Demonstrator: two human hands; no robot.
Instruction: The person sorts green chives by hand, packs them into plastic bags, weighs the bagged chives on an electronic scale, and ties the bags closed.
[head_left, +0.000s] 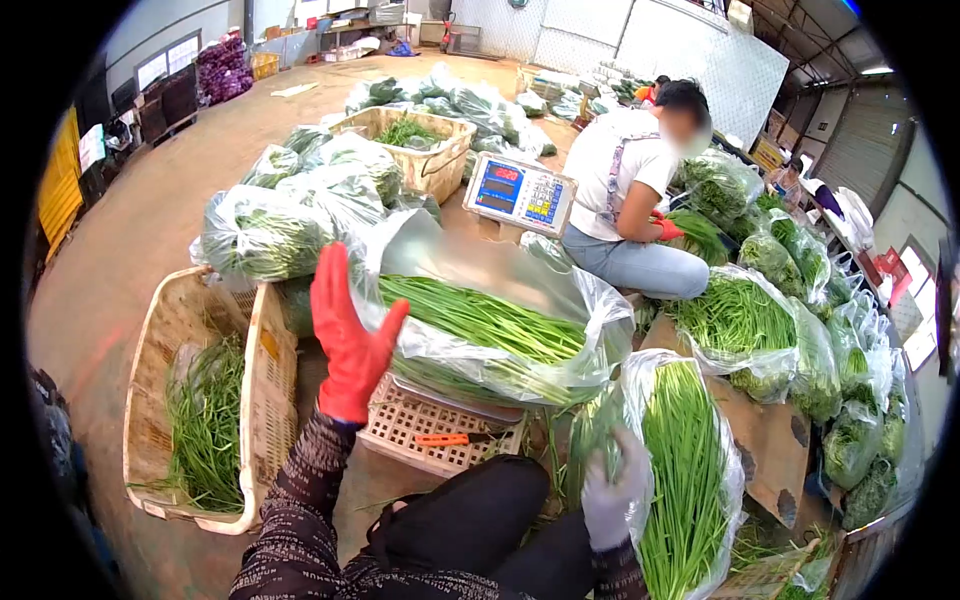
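Observation:
My left hand (345, 335), in a red rubber glove, is raised with its fingers up and thumb spread, holding nothing. Just right of it, a clear plastic bag (605, 335) lies open around long green chives (490, 315). My right hand (612, 490), in a grey glove, is low beside a second open bag (735, 490) of chives (682, 480). Blurred green leaves (588, 445) show by its fingers; motion smear hides whether they are gripped. An orange-handled knife (445, 439) rests on an upturned-looking plastic crate (395, 425) between my hands.
A dirty cream crate (262, 420) with loose greens stands at left. Ahead are a digital scale (520, 192), filled bags (265, 235) and another crate (450, 170). A co-worker (625, 180) in red gloves sits at right, handling greens. Several bagged vegetables (855, 445) line the right side.

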